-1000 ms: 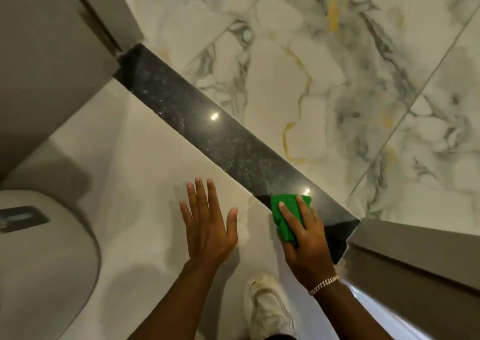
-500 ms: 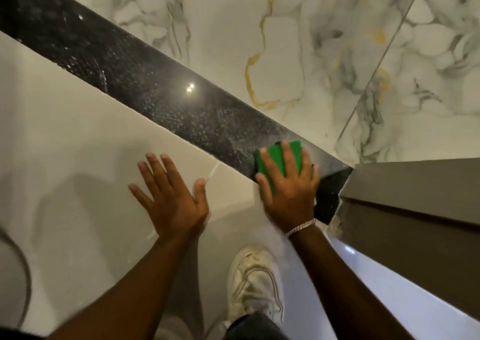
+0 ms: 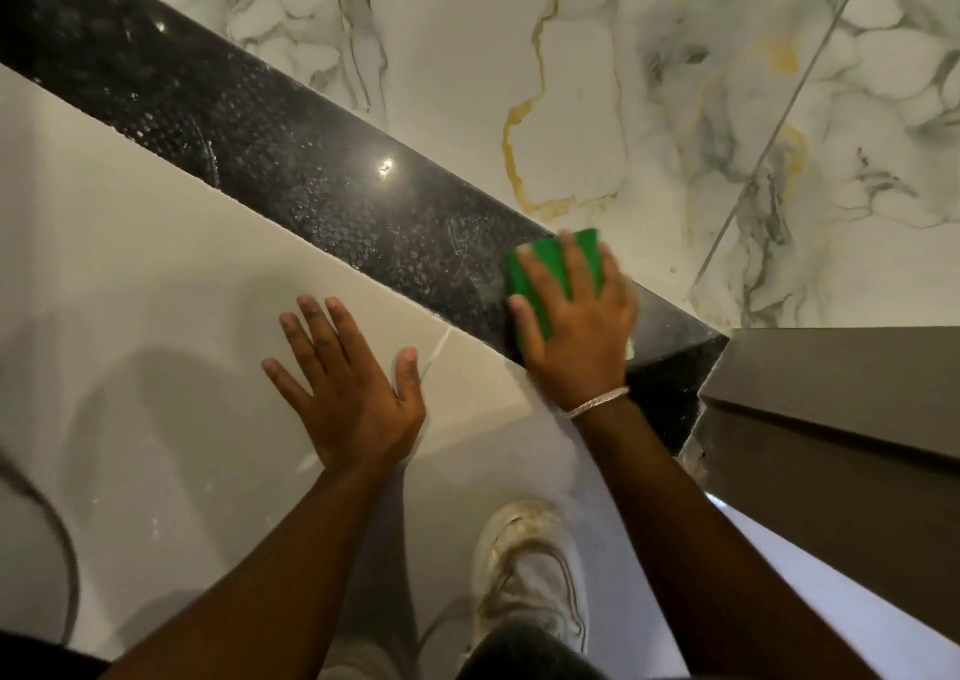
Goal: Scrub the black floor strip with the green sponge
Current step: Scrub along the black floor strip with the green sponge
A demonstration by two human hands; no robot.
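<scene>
The floor fills the whole picture. The top and right of the frame show white marble tile (image 3: 467, 56) with grey and gold lines in it. The lower left is plain cream tile (image 3: 130, 243), shiny enough to show shadows. Between them runs the black floor strip (image 3: 291, 160), going from the upper left of the frame down to the middle right. It is speckled with white soapy spots (one bright light shines off it near the middle).

The green sponge (image 3: 550, 269) lies flat on the strip near its lower right end. The right hand (image 3: 576, 326) presses down on top of it, its grip spread over the sponge with the fingers on the top and the thumb at its left side. A silver bracelet (image 3: 597, 403) sits on that wrist.

The left hand (image 3: 348, 388) lies flat on the cream tile, just left of the right hand, fingers wide apart and holding nothing.

A brown door frame (image 3: 831, 393) stands at the right edge, touching the end of the strip. A white shoe (image 3: 530, 565) is on the floor at the bottom middle, between the two arms.
</scene>
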